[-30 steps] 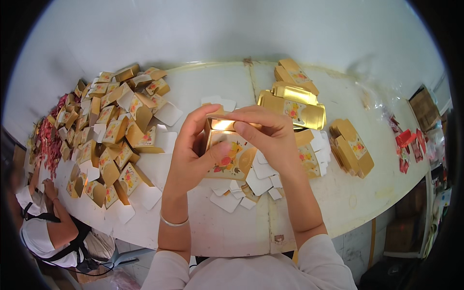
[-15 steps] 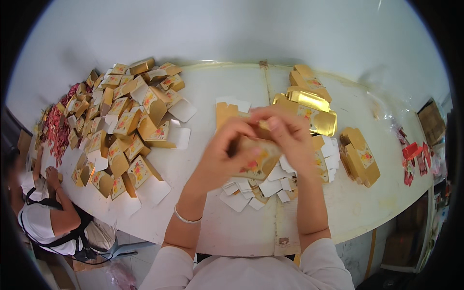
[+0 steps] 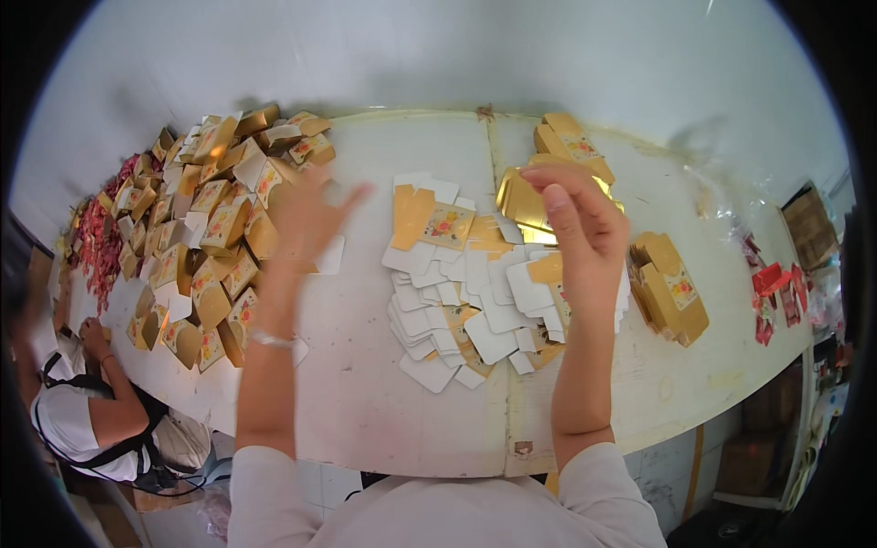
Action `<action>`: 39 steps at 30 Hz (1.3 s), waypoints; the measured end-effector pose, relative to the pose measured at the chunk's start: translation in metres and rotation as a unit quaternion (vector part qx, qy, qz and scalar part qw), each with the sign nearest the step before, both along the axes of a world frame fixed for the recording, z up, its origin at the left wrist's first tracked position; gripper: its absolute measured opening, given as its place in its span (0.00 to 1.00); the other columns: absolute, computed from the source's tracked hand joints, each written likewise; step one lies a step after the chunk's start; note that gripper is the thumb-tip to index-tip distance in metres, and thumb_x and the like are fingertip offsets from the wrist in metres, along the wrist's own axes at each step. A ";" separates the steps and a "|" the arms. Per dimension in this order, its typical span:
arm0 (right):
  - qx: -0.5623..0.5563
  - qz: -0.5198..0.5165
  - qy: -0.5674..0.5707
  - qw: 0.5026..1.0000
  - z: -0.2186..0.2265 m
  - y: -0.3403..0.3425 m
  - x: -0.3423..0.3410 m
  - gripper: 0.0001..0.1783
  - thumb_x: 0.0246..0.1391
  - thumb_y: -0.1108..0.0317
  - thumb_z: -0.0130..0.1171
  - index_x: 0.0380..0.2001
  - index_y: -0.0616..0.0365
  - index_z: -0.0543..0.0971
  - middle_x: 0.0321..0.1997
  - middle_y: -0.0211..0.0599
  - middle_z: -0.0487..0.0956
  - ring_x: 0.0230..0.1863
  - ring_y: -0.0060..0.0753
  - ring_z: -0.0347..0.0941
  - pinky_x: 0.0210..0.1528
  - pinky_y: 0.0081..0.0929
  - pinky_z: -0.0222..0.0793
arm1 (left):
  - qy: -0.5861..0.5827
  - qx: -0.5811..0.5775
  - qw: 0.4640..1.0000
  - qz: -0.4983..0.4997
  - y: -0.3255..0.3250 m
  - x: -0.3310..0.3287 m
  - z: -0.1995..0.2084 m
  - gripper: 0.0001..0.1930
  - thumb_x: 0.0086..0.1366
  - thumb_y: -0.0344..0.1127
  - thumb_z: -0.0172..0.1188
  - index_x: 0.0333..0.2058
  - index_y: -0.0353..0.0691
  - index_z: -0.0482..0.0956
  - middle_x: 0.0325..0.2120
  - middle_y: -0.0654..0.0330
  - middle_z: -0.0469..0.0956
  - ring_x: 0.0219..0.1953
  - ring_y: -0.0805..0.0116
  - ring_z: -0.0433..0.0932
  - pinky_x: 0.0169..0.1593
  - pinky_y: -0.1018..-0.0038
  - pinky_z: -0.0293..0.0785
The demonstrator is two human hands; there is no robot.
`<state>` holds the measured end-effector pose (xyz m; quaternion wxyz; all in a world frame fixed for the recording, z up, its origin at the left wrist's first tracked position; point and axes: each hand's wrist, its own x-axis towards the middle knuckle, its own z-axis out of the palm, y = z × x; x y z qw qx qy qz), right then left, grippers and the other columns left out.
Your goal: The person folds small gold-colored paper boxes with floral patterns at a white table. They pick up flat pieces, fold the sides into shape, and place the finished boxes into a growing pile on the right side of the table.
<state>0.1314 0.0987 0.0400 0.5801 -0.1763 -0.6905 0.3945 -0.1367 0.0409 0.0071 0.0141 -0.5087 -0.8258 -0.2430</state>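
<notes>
My left hand (image 3: 306, 217) is out to the left with fingers spread and nothing in it, blurred, at the edge of a big heap of folded gold boxes with flower prints (image 3: 206, 224). Raised over the middle of the white table (image 3: 365, 402), my right hand (image 3: 580, 239) has its fingers loosely curled and holds nothing. Below and between the hands lies a spread of flat white and gold box blanks (image 3: 457, 306). A shiny gold stack of blanks (image 3: 521, 203) sits just behind my right fingertips.
More gold boxes are stacked at the right (image 3: 671, 294) and at the back (image 3: 571, 142). Red packets lie at the far left (image 3: 100, 239) and far right (image 3: 776, 292). Another person (image 3: 87, 416) works at the table's left end. Cardboard cartons (image 3: 808, 224) stand at the right.
Both hands were together folding a gold flowered box. They have parted: the left hand swung out toward the left heap, the box is out of both hands, and the right hand stays raised.
</notes>
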 end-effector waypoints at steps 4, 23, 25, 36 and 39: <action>-0.013 0.019 -0.036 0.999 0.000 -0.006 -0.007 0.07 0.51 0.71 0.54 0.32 0.62 0.76 0.33 0.35 0.75 0.37 0.27 0.69 0.40 0.21 0.63 | -0.028 -0.179 0.983 -0.010 0.056 0.055 -0.062 0.46 0.42 0.67 0.59 0.51 0.36 0.62 0.41 0.47 0.71 0.42 0.54 0.74 0.42 0.64 0.71; 0.197 -0.128 -0.159 0.959 -0.019 0.010 -0.028 0.10 0.43 0.70 0.59 0.31 0.63 0.74 0.30 0.39 0.72 0.37 0.41 0.66 0.38 0.31 0.61 | -0.379 0.230 0.859 -0.256 -0.011 0.105 0.002 0.27 0.51 0.22 0.59 0.52 0.35 0.65 0.36 0.57 0.75 0.36 0.73 0.74 0.39 0.76 0.72; 0.174 -0.142 -0.201 0.953 -0.015 0.005 -0.025 0.08 0.43 0.68 0.60 0.24 0.61 0.74 0.26 0.36 0.69 0.33 0.38 0.65 0.39 0.32 0.57 | -0.377 0.239 0.856 -0.261 -0.017 0.110 -0.001 0.28 0.52 0.22 0.59 0.53 0.35 0.63 0.38 0.56 0.74 0.37 0.70 0.75 0.41 0.75 0.73; 0.202 -0.150 -0.010 0.968 -0.007 -0.014 -0.029 0.08 0.45 0.66 0.58 0.28 0.58 0.73 0.36 0.36 0.72 0.44 0.31 0.66 0.54 0.39 0.52 | -0.416 0.223 0.838 -0.275 -0.026 0.127 0.004 0.42 0.50 0.23 0.61 0.60 0.39 0.44 0.47 0.52 0.66 0.45 0.65 0.73 0.43 0.73 0.72; -0.089 -0.026 0.130 0.987 -0.008 -0.009 -0.029 0.13 0.51 0.62 0.54 0.38 0.59 0.72 0.39 0.35 0.72 0.46 0.28 0.65 0.53 0.33 0.55 | -0.496 0.296 0.760 -0.298 -0.032 0.126 0.007 0.42 0.50 0.22 0.61 0.60 0.39 0.46 0.47 0.53 0.66 0.46 0.65 0.72 0.44 0.72 0.73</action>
